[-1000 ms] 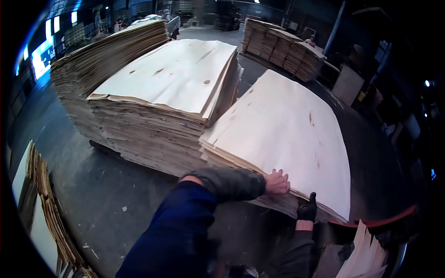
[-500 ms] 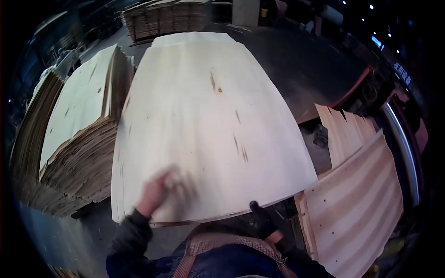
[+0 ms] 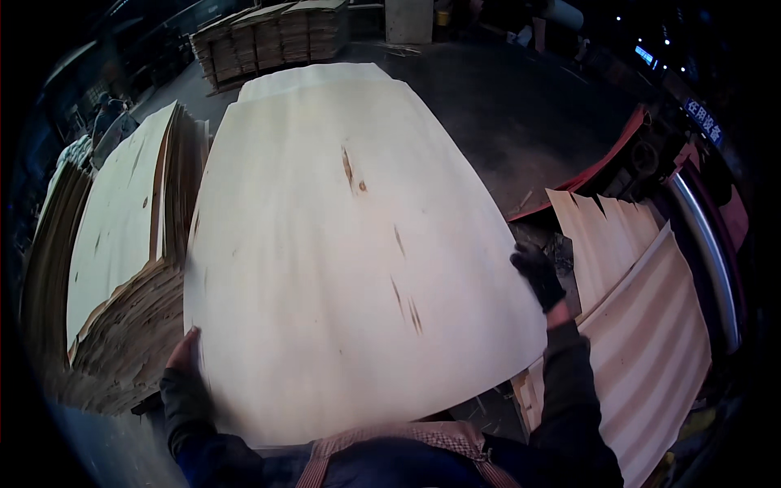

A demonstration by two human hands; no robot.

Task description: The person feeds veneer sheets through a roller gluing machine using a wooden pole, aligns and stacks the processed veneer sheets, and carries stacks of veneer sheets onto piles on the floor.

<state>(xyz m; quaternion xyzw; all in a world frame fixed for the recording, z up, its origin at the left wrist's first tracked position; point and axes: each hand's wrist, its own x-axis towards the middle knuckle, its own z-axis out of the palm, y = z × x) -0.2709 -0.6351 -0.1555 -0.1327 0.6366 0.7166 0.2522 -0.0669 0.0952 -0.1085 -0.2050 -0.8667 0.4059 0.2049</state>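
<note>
A large pale veneer sheet [image 3: 358, 260], with a few brown knots and streaks, fills the middle atop other sheets, reaching my waist. My bare left hand [image 3: 186, 346] is closed on its left edge, low down, its fingers mostly hidden. My right hand [image 3: 533, 272], in a dark glove, grips the right edge higher up. Just right of that hand lie loose reddish-tinged veneer sheets [image 3: 634, 342], wavy and partly torn.
A tall veneer stack [image 3: 114, 228] stands at the left and another stack [image 3: 268, 41] at the far back. On the right are a red-edged machine part [image 3: 610, 163] and a shiny metal roller [image 3: 704, 260]. A yellow bucket [image 3: 442, 18] sits far back on the dark floor [image 3: 488, 106].
My view has swung right to face the sheet lengthwise. My left hand has moved from the near edge to the left edge, my right hand up the right edge; the sheet sits nearer my body.
</note>
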